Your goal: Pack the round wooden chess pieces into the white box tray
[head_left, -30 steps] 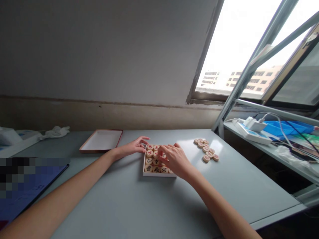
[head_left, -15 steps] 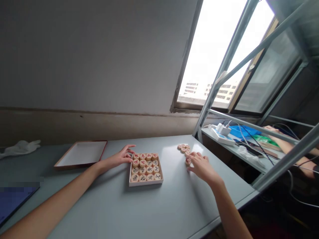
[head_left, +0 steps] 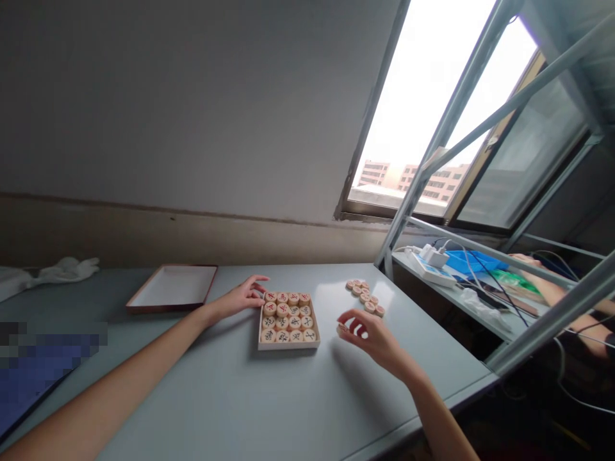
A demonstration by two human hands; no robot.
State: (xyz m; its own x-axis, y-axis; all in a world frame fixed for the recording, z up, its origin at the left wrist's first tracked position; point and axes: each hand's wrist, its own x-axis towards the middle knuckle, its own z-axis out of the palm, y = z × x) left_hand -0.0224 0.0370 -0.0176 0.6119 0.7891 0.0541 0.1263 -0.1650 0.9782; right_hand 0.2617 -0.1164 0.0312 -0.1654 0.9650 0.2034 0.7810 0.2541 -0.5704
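A shallow square box (head_left: 289,346) on the table holds rows of round wooden Chinese chess pieces (head_left: 295,322), red characters at the back and black ones in front. My left hand (head_left: 244,296) rests at the box's back left corner, fingers apart, fingertips against its side. To the right of the box, my right hand (head_left: 372,336) is above the table, thumb and fingertips pinched on one Chinese chess piece (head_left: 341,326), mostly covered by the fingers. Beyond it, several loose pieces (head_left: 364,295) lie in a cluster on the table.
A box lid (head_left: 173,286) lies inner side up at the back left, near a white crumpled glove-like thing (head_left: 70,269). A metal bed frame (head_left: 413,186) rises on the right. Behind it another person's arm (head_left: 552,291) reaches over a shelf with cables and a blue tray (head_left: 473,261).
My right hand has moved left from the loose pieces toward the box with one piece in its fingers. My left hand stays at the box corner. The view has shifted slightly.
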